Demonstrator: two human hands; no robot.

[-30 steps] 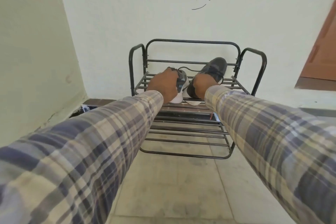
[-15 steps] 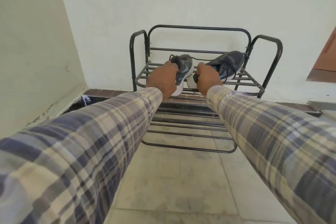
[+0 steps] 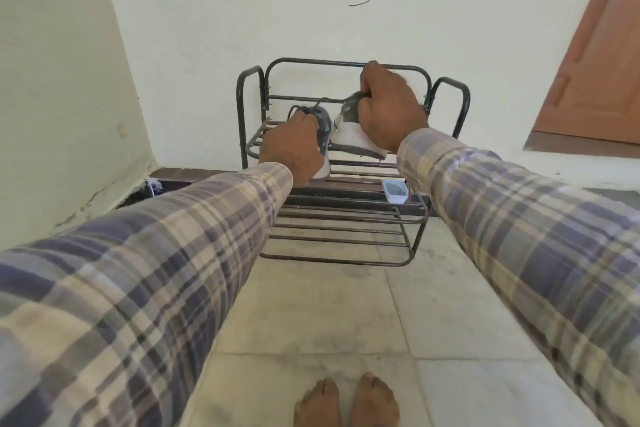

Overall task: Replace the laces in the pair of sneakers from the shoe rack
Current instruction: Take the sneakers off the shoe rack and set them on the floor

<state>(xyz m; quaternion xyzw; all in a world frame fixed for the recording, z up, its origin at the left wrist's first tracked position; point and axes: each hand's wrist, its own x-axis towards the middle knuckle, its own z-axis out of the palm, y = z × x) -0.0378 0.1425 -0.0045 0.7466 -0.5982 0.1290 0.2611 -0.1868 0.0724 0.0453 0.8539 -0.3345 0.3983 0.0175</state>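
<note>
R sneaker point(image 3: 349, 135) mostly hidden behind R hand point(image 3: 391, 111), laces point(image 3: 325, 100) blurred

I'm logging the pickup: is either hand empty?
No, the left hand grips one grey sneaker and the right hand grips the other sneaker at the shoe rack.

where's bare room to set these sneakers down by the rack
Free: floor tiles between the shoe rack and the bare feet; middle shelf left of the blue tub. Crowded: top shelf, where left hand and right hand grip the sneakers.
</note>
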